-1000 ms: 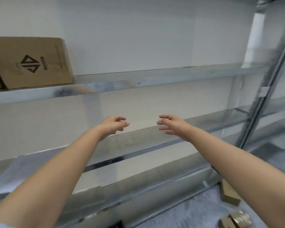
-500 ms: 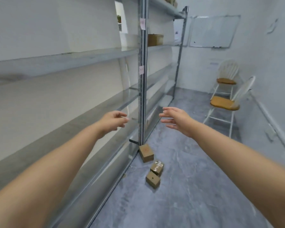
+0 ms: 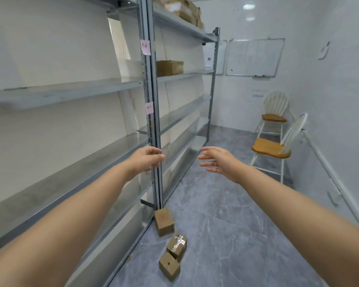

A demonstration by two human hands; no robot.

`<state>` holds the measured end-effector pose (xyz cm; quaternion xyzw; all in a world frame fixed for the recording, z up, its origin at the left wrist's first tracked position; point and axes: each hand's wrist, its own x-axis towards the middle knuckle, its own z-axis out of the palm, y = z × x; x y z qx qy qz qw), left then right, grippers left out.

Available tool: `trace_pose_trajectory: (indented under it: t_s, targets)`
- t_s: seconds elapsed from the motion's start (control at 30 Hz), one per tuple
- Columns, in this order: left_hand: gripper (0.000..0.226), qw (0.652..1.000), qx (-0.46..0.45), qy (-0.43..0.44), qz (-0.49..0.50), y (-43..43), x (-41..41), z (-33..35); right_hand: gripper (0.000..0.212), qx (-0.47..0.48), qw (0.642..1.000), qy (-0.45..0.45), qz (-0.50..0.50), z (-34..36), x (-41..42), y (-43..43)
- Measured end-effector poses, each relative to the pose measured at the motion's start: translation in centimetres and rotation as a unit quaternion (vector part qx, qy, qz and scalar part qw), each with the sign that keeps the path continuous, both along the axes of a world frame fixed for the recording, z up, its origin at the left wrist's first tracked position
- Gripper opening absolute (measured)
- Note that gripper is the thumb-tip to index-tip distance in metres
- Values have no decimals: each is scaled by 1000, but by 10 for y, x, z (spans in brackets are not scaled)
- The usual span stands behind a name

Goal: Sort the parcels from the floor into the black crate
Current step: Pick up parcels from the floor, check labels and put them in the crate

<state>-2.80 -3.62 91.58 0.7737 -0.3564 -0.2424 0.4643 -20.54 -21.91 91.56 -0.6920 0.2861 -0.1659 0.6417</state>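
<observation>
Shelf post (image 3: 154, 121): grey metal upright of the shelving, standing on the grey floor (image 3: 226, 224).
Left hand (image 3: 146, 159): held out in front of the post at about half its height, fingers loosely curled, grasping nothing; I cannot tell whether the fingertips touch the post.
Right hand (image 3: 218, 162): held out to the right of the post, fingers relaxed and slightly spread, palm turned inward, released.
First parcel (image 3: 164, 223): small brown cardboard box on the floor at the foot of the post.
Taped parcel (image 3: 177, 246): brown, with shiny clear tape on top, on the floor near the post's foot, on the near side.
Third parcel (image 3: 169, 268): plain brown, furthest of the three from the post's foot, just beside the taped one.
Pink notes (image 3: 145, 47): two stuck on the post, one high, one halfway up.
Brown box (image 3: 169, 68): on a shelf just right of the post.
Chairs (image 3: 272, 146): two, white with wooden seats, well to the right of the post.
</observation>
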Motion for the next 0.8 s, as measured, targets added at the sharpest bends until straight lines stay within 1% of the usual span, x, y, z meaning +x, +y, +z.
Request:
trace_pose_trajectory:
  t_s: [0.1, 0.2, 0.3, 0.47, 0.57, 0.67, 0.73, 0.8]
  targets:
    - [29, 1000, -14, 15, 19, -40, 13, -6, 19, -4, 1000, 2, 4, 1, 14, -47]
    - [31, 999, 7, 18, 26, -70, 31, -16, 19, 0, 1000, 16, 6, -4, 37, -85]
    - [34, 1000, 4, 16, 23, -103, 65, -22, 23, -4, 1000, 16, 27, -11, 75, -117]
    - [41, 998, -14, -46, 32, -165, 140, -26, 39, -63, 996, 27, 64, -15, 150, -171]
    - [39, 998, -29, -32, 41, -202, 186, -27, 40, -84, 993, 36, 69, -12, 194, -209]
    - [34, 997, -35, -23, 57, -238, 228, -28, 37, -89, 994, 45, 40, -17, 237, -247]
    - [36, 997, -35, -8, 71, -256, 248, -37, 37, -83, 993, 69, 40, -30, 263, -269]
    - [42, 996, -32, 0, 79, -270, 263, -51, 38, -86, 990, 94, 68, -45, 290, -290]
